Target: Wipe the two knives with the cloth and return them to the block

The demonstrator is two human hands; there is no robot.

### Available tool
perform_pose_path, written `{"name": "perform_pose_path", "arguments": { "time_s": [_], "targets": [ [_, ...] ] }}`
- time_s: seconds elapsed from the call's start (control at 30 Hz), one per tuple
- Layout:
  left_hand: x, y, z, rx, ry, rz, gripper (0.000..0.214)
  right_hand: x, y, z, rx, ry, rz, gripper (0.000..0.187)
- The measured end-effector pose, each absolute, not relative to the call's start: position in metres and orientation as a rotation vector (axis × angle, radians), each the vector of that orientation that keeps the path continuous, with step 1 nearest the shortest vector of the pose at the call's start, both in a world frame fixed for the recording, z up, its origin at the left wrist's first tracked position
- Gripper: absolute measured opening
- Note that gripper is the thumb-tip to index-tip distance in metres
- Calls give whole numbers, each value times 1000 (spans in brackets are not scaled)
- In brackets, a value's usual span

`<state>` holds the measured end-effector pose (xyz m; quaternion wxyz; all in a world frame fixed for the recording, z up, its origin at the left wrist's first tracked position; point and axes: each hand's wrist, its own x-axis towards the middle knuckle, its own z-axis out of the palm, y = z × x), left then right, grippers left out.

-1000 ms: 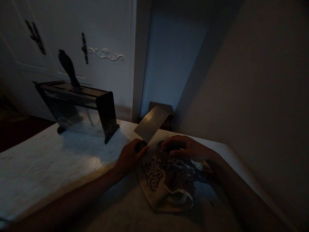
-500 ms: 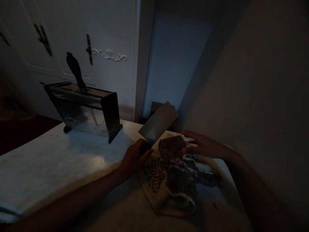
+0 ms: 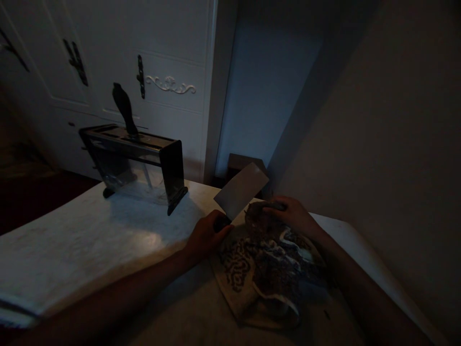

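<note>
My left hand (image 3: 206, 236) is wrapped round the dark handle of a cleaver (image 3: 242, 190). Its broad, plain blade points up and away to the right, past the far edge of the table. To the right of it, my right hand (image 3: 294, 214) is closed on the far, dark brown end of a towel (image 3: 236, 266). The towel lies bunched on the table, pale with a dark curly pattern and brown fuzzy parts. Blade and towel appear apart. The room is dim, so the right fingertips are hard to make out.
A knife block (image 3: 172, 170) with clear sides and a black frame stands at the back left, one black-handled knife (image 3: 124, 109) upright in it. The pale table (image 3: 72, 240) ends near a wall on the right. White cabinets (image 3: 173, 38) stand behind.
My right hand has gone from spread fingers beside the towel to a grip on its far brown end. The left hand still holds the cleaver; the view has shifted slightly.
</note>
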<state>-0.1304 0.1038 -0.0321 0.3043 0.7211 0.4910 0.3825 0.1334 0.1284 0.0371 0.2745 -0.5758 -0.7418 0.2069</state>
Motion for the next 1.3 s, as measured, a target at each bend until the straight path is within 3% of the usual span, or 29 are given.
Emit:
{"name": "perform_pose_path", "arguments": {
  "time_s": [0.2,0.5,0.63,0.77,0.97,1.3],
  "targets": [
    [-131,103,-29,1882,1341,991,26,120,110,63,-1361,-1628,430,32],
    [-130,97,-28,2161,1300,751,28,88,111,52,-1236,-1325,77,24],
    [-126,87,-19,2261,1327,585,29,74,106,44,-1195,-1410,24,21],
    [-123,82,-19,2317,1319,504,32,59,96,24,-1043,-1864,16,18],
    [-124,87,-29,2352,1269,569,29,46,89,-2,-760,-2274,-315,31],
    [-126,87,-18,2382,1253,487,29,62,105,1,-935,-2311,-460,66]
  ]
}}
